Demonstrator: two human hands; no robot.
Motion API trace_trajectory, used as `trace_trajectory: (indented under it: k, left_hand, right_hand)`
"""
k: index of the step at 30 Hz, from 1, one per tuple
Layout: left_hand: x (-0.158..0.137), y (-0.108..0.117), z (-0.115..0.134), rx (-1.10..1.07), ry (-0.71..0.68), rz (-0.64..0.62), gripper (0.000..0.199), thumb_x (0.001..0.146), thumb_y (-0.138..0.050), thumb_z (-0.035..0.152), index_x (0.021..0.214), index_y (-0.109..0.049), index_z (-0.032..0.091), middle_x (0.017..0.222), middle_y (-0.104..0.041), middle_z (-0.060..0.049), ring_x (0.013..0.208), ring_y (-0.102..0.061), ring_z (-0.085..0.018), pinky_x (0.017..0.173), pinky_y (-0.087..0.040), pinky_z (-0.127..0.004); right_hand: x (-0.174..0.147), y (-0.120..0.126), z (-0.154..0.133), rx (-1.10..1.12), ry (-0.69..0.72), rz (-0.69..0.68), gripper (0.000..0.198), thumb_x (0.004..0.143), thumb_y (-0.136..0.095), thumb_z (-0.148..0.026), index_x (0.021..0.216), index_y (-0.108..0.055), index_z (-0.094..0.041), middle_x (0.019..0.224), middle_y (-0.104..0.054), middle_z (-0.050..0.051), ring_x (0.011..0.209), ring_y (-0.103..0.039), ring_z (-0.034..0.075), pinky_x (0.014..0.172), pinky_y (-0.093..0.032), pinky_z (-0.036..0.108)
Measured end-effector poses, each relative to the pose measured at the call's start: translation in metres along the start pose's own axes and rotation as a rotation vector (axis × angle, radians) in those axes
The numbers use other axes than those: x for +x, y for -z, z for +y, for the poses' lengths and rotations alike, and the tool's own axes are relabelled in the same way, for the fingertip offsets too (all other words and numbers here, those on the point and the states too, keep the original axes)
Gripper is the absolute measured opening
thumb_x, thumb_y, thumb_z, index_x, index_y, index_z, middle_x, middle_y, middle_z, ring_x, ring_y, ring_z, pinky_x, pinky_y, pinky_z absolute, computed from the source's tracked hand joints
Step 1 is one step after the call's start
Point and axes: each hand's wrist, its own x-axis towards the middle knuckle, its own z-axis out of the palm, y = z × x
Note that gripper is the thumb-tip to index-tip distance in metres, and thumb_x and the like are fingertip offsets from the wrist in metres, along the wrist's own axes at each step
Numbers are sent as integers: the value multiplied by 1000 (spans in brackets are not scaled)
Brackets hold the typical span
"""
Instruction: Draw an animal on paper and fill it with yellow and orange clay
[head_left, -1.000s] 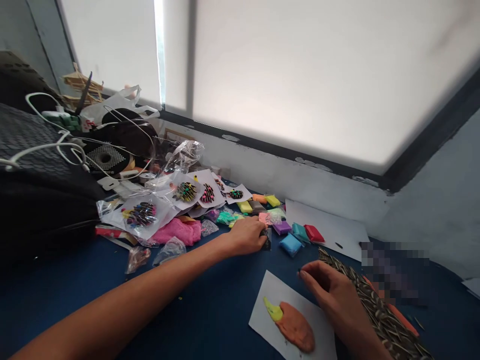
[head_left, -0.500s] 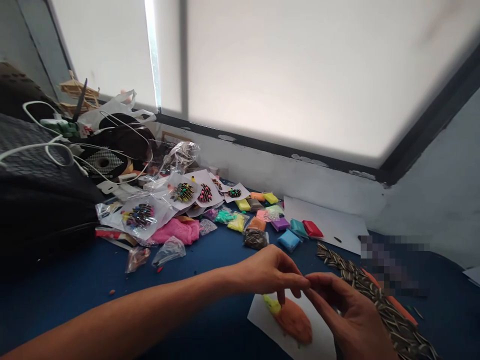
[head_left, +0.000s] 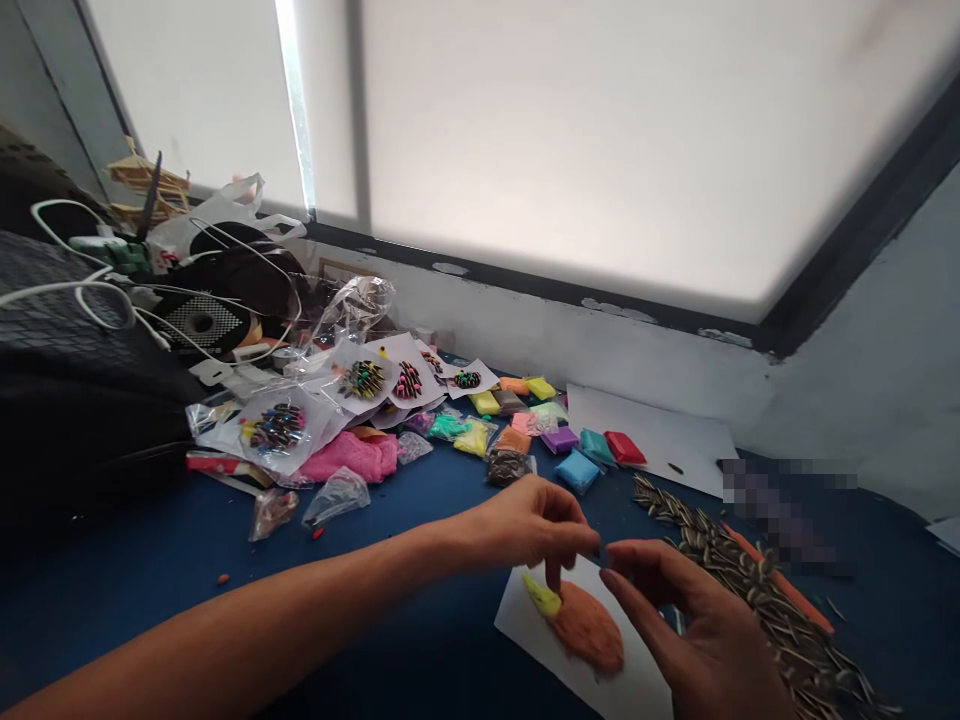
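My left hand point(head_left: 536, 525) hovers over a white paper sheet point(head_left: 517, 625), thumb and forefinger pinched together. A dark speck shows at their tips, too small to name. My right hand point(head_left: 697, 620) is just to the right, its thumb and forefinger apart, with nothing visible between them. On the paper lies a flat oval of orange clay point(head_left: 592, 630) with a pointed yellow clay piece point(head_left: 541, 596) joined at its upper left. The left hand's lower fingers hang close above the clay; I cannot tell if they touch it.
A long heap of striped sunflower seeds point(head_left: 787, 625) lies at the right beside an orange strip point(head_left: 802, 600). Coloured clay packets, such as a blue packet point(head_left: 577, 470), spread behind the hands. Seed-studded clay figures point(head_left: 277, 428), plastic bags and cables crowd the left.
My two hands' fingertips were touching and are now separated by a small gap. The left hand has drawn slightly left, and the right thumb and forefinger have parted.
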Motion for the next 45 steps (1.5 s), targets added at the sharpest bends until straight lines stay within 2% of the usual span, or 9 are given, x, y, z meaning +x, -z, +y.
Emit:
trace_trajectory:
  k: [6, 13, 20, 24, 28, 35, 39, 42, 45]
  left_hand:
    - [-23, 42, 9, 505, 72, 224, 27, 77, -50, 17, 52, -38, 18, 54, -41, 2, 55, -43, -11, 55, -32, -25]
    - [-73, 62, 2, 864, 277, -20, 20, 53, -65, 3, 50, -52, 18, 51, -44, 3, 51, -38, -13, 53, -29, -26]
    - [-90, 65, 7, 931, 234, -97, 19, 67, -56, 2, 58, -62, 19, 59, -58, 1, 53, -47, -12, 52, -28, -25]
    - [-58, 56, 2, 929, 134, 83, 18, 85, -50, 15, 81, -67, 19, 86, -66, -4, 80, -59, -18, 69, -40, -27]
    - [-10, 43, -18, 911, 64, 236, 32, 88, -50, 18, 119, -56, 14, 122, -58, -15, 110, -55, -28, 92, -41, -37]
    - [10, 34, -34, 715, 15, 379, 30, 81, -50, 6, 108, -60, 13, 115, -57, -15, 107, -55, -28, 94, -42, -41]
    - [18, 31, -14, 456, -95, 337, 21, 83, -55, 15, 102, -65, 16, 107, -62, -7, 104, -58, -22, 89, -47, -31]
    - [33, 26, 2, 242, -149, 172, 20, 83, -57, 19, 101, -66, 16, 87, -65, -1, 83, -64, -16, 73, -53, -25]
    - [47, 19, 15, 63, -157, 21, 25, 82, -54, 15, 106, -63, 14, 82, -62, -1, 70, -64, -13, 58, -55, -23]
  right_hand:
    - [2, -2, 3, -64, 30, 18, 24, 88, -55, -43, 84, -70, -25, 77, -73, 2, 66, -69, 16, 55, -53, 21]
    - [0, -3, 4, -75, 79, -33, 24, 90, -53, -42, 82, -68, -25, 73, -71, 2, 60, -65, 15, 49, -50, 22]
    - [-3, 1, 5, -78, 89, -36, 23, 91, -52, -41, 83, -67, -25, 75, -71, 1, 61, -66, 14, 51, -50, 21]
    - [-3, 1, 3, -56, 81, -59, 25, 91, -51, -42, 82, -66, -25, 73, -71, 2, 60, -66, 15, 48, -49, 21]
    - [-2, 0, 2, -53, 85, -64, 26, 92, -50, -42, 82, -67, -25, 73, -71, 3, 59, -65, 15, 47, -47, 22]
    - [-1, -2, 6, -9, 44, -53, 25, 89, -54, -42, 79, -69, -25, 70, -69, 0, 59, -64, 14, 51, -48, 22]
    - [2, 0, 12, 39, -71, 34, 29, 85, -57, -49, 93, -71, -24, 83, -73, 5, 71, -68, 18, 58, -53, 24]
    - [6, 6, 16, 85, -176, 151, 50, 86, -50, -57, 117, -65, -20, 108, -71, 11, 92, -69, 23, 67, -57, 29]
    - [11, 14, 17, 151, -233, 188, 55, 85, -49, -60, 114, -67, -18, 102, -72, 11, 84, -68, 22, 69, -57, 30]
